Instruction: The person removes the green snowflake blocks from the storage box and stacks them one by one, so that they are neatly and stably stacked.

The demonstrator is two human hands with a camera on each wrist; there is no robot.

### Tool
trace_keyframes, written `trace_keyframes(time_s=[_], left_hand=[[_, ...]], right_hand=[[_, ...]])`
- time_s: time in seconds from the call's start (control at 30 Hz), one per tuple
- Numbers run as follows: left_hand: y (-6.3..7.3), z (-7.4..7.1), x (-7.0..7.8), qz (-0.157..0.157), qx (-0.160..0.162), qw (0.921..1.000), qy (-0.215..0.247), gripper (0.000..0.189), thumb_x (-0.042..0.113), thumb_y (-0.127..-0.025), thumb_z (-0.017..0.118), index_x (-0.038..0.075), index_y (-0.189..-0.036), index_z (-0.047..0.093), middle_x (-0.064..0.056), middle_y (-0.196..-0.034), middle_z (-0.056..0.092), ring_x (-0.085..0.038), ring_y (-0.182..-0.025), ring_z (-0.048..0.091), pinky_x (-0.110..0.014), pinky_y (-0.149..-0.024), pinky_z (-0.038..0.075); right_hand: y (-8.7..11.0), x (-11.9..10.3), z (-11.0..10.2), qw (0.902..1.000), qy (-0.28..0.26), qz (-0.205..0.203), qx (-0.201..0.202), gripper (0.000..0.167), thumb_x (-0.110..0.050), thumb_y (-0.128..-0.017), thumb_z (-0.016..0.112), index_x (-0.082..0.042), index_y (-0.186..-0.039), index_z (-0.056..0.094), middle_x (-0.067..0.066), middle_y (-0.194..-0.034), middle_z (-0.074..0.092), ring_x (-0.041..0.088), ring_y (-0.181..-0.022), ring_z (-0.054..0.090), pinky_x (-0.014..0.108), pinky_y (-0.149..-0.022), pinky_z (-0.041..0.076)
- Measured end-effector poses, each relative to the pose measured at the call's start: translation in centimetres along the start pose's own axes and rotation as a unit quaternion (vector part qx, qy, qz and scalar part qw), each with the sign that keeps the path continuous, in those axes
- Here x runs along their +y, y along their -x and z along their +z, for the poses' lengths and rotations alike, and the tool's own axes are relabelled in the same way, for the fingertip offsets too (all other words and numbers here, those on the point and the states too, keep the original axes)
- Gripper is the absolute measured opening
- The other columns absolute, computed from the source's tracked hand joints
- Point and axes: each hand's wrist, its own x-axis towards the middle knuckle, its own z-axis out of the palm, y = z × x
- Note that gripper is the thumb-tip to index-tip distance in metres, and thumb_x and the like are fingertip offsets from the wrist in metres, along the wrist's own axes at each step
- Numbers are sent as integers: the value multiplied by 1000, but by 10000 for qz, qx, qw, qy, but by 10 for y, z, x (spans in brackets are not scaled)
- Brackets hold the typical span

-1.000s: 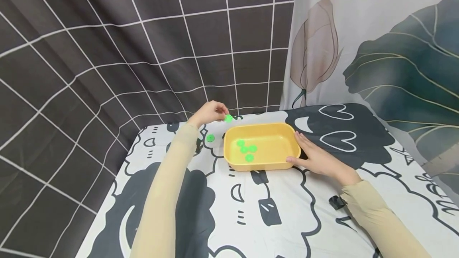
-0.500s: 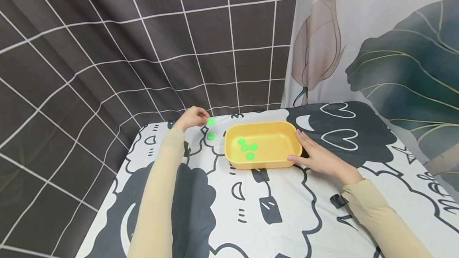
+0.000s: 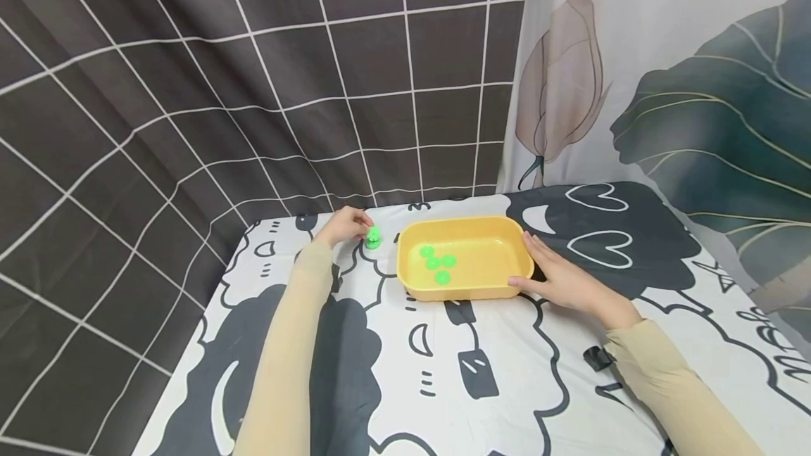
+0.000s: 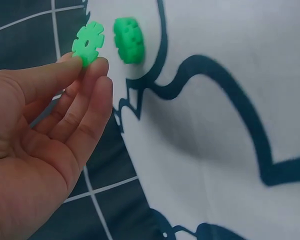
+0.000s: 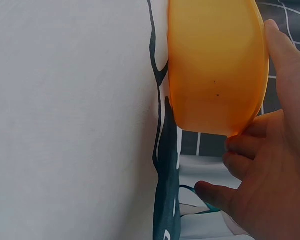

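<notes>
My left hand point(image 3: 345, 225) pinches a flat green notched disc point(image 4: 88, 42) between thumb and fingertips, at the far left of the cloth. Close by the disc, a short stack of similar green discs point(image 4: 130, 41) rests on the cloth; in the head view the held disc overlaps that stack point(image 3: 372, 244). To the right of both stands a yellow oblong basin point(image 3: 462, 293), with several green discs point(image 3: 433, 262) lying flat inside its left half. My right hand point(image 3: 564, 276) rests against the basin's right end, fingers along the rim and thumb at the near corner.
A white cloth with dark cartoon drawings point(image 3: 418, 371) covers the surface. Behind it hangs a dark curtain with white grid lines point(image 3: 317, 90), and at the right a pale curtain with leaf prints point(image 3: 557, 90).
With the green disc, my left hand has gone left from the basin's back left corner, then down and nearer to the stack. The right hand stays at the basin's end.
</notes>
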Motion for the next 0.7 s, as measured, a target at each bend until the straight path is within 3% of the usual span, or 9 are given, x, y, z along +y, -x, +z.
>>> trace_keyframes(time_s=[0.23,0.43,0.7], left_hand=[[-4,8,-7,2,-30,9999,-100,17,1,-91,65,-5,-106,71,-11,-92,70,-13,-72,63,-24,-69,54],[-4,7,-12,67,9,10000,26,19,2,-90,64,-5,-106,71,-12,-95,71,-14,-74,64,-26,-71,56],[-4,10,-17,-73,6,9999,69,19,1,-90,64,-5,-106,71,-13,-94,71,-14,-74,63,-24,-69,54]], right_hand=[[-1,1,1,10000,36,-6,10,105,-64,-91,61,-4,-161,11,20,-166,10,42,-152,10,63,-116,19],[-1,1,0,10000,26,38,-9,106,-66,-90,60,-5,-161,10,20,-167,9,41,-152,10,64,-116,20],[-1,0,0,10000,21,56,-29,106,-66,-91,60,-5,-161,9,20,-166,9,42,-151,11,65,-115,19]])
